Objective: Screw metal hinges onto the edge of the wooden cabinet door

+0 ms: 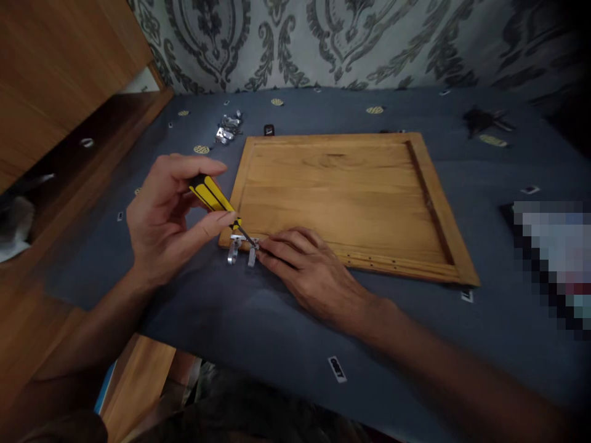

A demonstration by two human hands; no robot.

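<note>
My left hand (168, 215) holds a screwdriver (211, 195) with a yellow and black handle, the thumb against its lower end and the fingers around its top. The screwdriver slants down to the right, its tip at a metal hinge (237, 239) on the near left edge of a framed wooden panel (323, 184). Two shiny curved parts of the hinge stick out over the panel's edge. My right hand (309, 264) lies on that near edge, its fingertips pressed at the hinge's right end beside the tip. Whatever lies under those fingertips is hidden.
Several loose metal hinge parts (228, 128) lie behind the panel at left. A small black item (268, 130) sits by its far edge. Dark tools (489, 120) rest at the far right on the dark blue cloth (286, 332). A wooden cabinet (69, 67) stands at left.
</note>
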